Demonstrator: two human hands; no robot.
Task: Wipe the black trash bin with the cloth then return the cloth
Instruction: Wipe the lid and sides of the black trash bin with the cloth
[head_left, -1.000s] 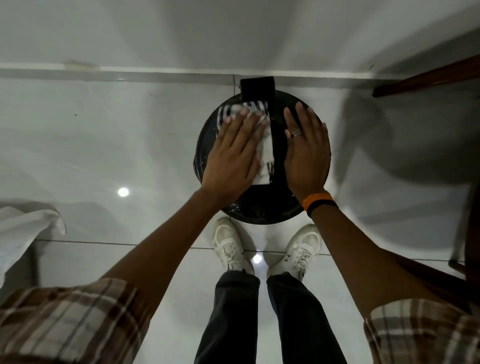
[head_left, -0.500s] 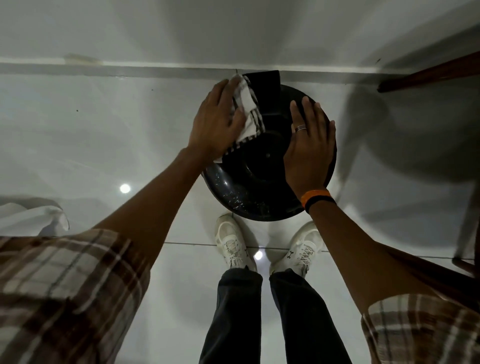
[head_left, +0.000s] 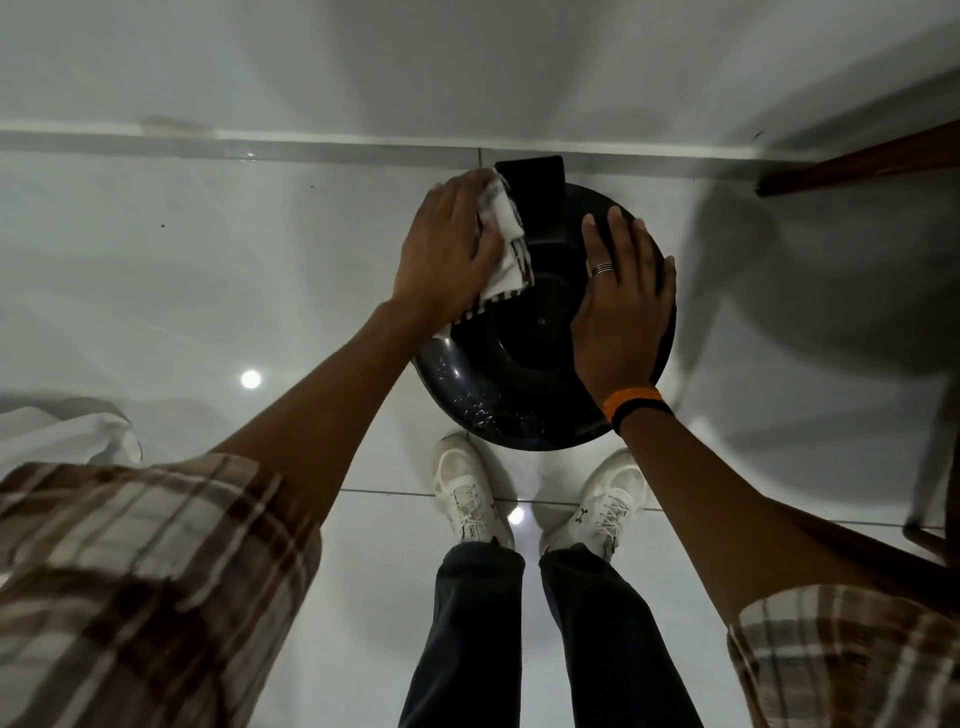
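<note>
We are pressing the cloth (head_left: 506, 244) against the black trash bin's (head_left: 498, 384) upper left rim, our left hand (head_left: 447, 249) hiding most of it with fingers curled around it. Our right hand (head_left: 621, 306) is lying flat on the lid, fingers spread, covering the right side.

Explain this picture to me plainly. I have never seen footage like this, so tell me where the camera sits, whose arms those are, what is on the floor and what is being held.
The camera is worn on a person's head and looks forward and down, so you see their own arms, legs and white shoes from above. No machine is involved.

On the tiled floor, close to the wall, stands a round black trash bin. The left hand presses a white cloth with dark stripes against the bin's upper left edge, wiping it. The right hand, with a ring and an orange and black wristband, lies flat and open on the bin's right side, seemingly steadying it.

At the right edge are dark wooden furniture parts; something white lies at the far left.
</note>
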